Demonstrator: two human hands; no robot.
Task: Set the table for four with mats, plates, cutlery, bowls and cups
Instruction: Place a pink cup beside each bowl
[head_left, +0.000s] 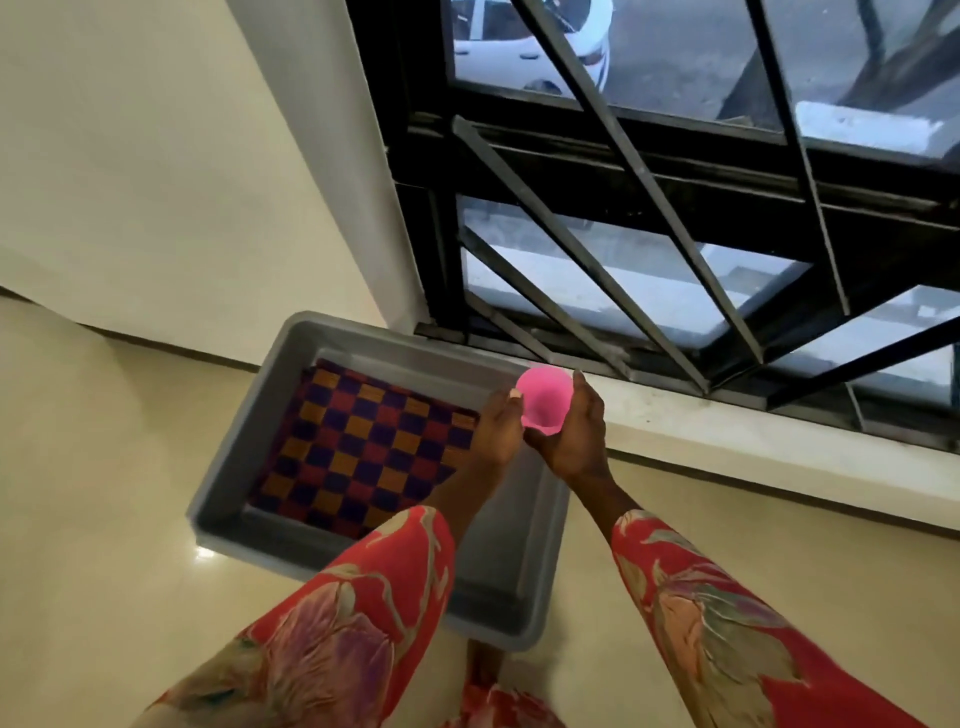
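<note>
While both hands meet above the far right part of the grey tub (249, 447), the pink cup (543, 402) sits between them, tilted, with its mouth turned up and to the far side. The right hand (574, 439) cradles it from below and from the right, and the left hand (498, 431) pinches its left side. The checkered mat (358, 447) lies flat in the tub, to the left of the hands and below them, so I judge the left hand to be nearer to it.
</note>
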